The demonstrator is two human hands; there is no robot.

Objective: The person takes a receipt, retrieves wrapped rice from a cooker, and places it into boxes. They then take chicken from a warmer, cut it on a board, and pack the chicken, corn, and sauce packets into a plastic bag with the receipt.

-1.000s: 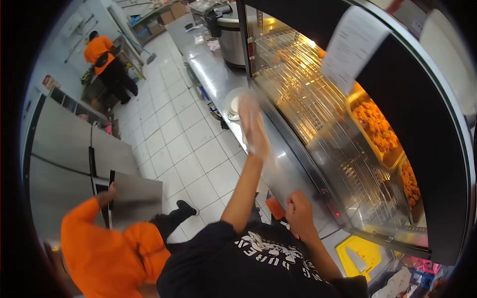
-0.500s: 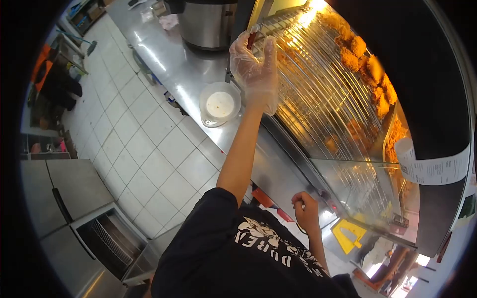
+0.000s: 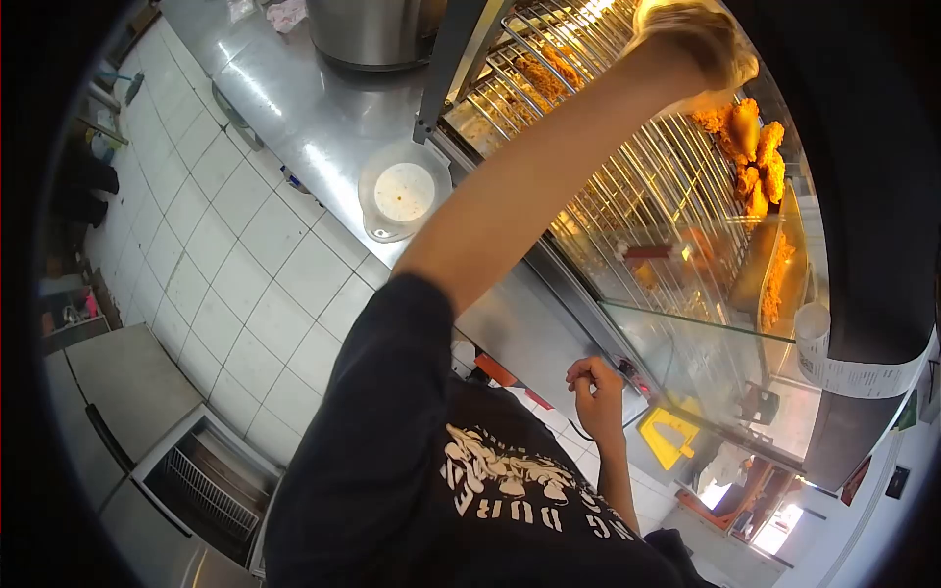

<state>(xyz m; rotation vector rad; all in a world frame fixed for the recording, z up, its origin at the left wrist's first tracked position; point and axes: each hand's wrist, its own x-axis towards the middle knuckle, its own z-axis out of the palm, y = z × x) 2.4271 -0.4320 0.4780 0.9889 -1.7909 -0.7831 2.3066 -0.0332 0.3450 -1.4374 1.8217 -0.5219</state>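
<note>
My left hand (image 3: 701, 54), in a clear plastic glove, reaches into the lit warming cabinet over the wire rack (image 3: 627, 167). Motion smears it, so its fingers and anything in them cannot be made out. Just below it lie pieces of fried chicken (image 3: 742, 132) along the far side. A dark red handle (image 3: 647, 252) shows on the glass door (image 3: 676, 333), down and right of my left forearm. My bare right hand (image 3: 596, 382) hangs beside the counter edge with its fingers loosely curled, and nothing shows in them.
A clear tub of white contents (image 3: 404, 192) stands on the steel counter (image 3: 304, 118) beside my left forearm. Behind it is a large steel pot (image 3: 374, 34). A paper receipt strip (image 3: 853, 380) hangs at the right. A yellow triangular thing (image 3: 668, 437) lies near my right hand.
My left hand has left the cabinet's near edge and gone up and right, inside over the rack. The red handle it held now sits lower right; the glass door has slid open.
</note>
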